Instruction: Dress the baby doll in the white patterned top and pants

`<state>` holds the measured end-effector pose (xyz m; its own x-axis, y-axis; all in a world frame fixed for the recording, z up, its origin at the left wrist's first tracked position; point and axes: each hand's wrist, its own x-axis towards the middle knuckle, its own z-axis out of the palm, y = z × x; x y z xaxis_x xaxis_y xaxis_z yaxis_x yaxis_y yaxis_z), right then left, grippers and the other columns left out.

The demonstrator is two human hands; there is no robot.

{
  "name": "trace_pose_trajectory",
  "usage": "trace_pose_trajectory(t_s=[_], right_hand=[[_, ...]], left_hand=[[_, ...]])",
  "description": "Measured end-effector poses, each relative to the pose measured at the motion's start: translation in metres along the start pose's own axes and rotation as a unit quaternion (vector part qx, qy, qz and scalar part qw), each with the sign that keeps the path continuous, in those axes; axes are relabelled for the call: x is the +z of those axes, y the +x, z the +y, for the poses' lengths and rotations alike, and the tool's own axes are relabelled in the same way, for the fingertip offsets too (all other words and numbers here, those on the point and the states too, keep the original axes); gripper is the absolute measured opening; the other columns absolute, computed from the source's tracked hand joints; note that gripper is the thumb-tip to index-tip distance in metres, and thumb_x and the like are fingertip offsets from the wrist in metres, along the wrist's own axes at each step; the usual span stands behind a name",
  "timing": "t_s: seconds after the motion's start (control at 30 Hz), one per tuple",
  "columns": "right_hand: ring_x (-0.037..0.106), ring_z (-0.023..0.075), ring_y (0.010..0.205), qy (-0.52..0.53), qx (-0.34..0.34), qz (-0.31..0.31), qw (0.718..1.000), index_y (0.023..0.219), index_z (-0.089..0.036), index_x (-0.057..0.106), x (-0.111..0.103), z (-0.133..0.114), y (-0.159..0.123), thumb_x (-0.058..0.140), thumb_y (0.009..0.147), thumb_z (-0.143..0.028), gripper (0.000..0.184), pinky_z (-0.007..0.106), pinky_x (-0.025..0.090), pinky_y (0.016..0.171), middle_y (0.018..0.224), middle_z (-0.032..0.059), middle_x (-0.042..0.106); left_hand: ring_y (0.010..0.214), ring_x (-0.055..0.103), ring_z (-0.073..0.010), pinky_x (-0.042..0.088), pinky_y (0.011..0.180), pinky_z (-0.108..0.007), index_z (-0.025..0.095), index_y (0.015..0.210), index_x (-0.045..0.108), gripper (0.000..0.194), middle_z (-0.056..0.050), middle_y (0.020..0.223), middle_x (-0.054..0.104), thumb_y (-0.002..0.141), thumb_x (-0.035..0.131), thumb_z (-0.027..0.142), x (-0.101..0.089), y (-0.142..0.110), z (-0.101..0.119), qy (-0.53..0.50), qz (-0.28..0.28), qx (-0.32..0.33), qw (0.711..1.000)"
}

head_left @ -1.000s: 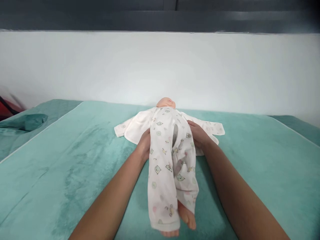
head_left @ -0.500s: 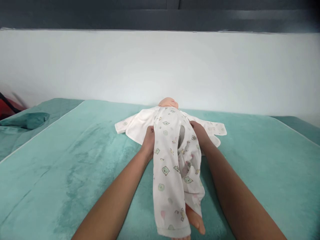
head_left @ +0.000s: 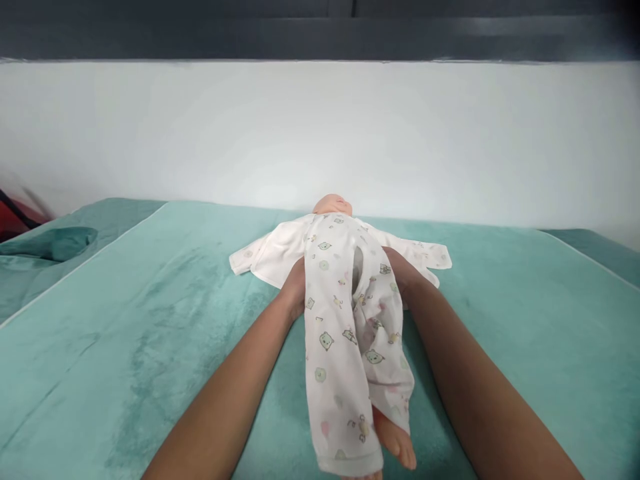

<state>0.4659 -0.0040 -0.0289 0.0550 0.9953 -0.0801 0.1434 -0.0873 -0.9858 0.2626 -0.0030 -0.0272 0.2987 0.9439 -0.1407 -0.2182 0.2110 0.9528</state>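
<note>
A baby doll (head_left: 334,203) lies on its back, head toward the wall. Over its front and legs are white baby trousers (head_left: 336,300) printed with small green animals, a dark gap showing at the crotch. One bare foot (head_left: 397,443) pokes out of the right trouser leg. Beneath the doll spreads a white baby shirt (head_left: 280,250), sleeves out to both sides. At the left side of the trousers, my left hand (head_left: 296,285) reaches in behind the cloth. My right hand (head_left: 400,270) does likewise on the right. The fingers of both hands are hidden.
A teal plush cover (head_left: 175,320) lies under everything, with a fold (head_left: 55,243) at the far left. Behind it rises a white wall (head_left: 320,133), topped by a dark panel (head_left: 200,33). Something red (head_left: 13,220) shows at the left edge.
Both hands have slipped further behind the trousers; the left fingers, partly visible before, are now hidden. The doll's right-hand foot and trouser leg have shifted slightly right.
</note>
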Motion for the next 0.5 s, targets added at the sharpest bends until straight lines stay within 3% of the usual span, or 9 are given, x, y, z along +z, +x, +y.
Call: trace_pose_trajectory(t_s=[0.23, 0.5], right_hand=[[0.061, 0.0249, 0.079, 0.002, -0.042, 0.027, 0.999, 0.072, -0.017, 0.071, -0.002, 0.015, 0.01, 0.07, 0.062, -0.035, 0.021, 0.036, 0.05, 0.072, 0.08, 0.0073, 0.071], [0.058, 0.0242, 0.079, -0.101, -0.09, 0.057, 0.989, 0.072, -0.017, 0.072, -0.008, 0.019, 0.015, 0.066, 0.064, -0.035, 0.02, 0.032, 0.044, 0.071, 0.076, 0.0023, 0.069]], left_hand=[[0.071, 0.055, -0.0177, 0.047, 0.069, -0.032, 0.015, 0.086, 0.067, 0.015, -0.003, 0.077, 0.067, 0.075, 0.065, 0.025, -0.006, 0.004, -0.007, -0.012, 0.018, 0.022, 1.0], [0.076, 0.055, -0.0206, 0.044, 0.071, -0.032, 0.015, 0.074, 0.064, 0.014, -0.003, 0.072, 0.066, 0.066, 0.069, 0.026, 0.002, -0.002, 0.005, 0.031, 0.06, 0.068, 0.995]])
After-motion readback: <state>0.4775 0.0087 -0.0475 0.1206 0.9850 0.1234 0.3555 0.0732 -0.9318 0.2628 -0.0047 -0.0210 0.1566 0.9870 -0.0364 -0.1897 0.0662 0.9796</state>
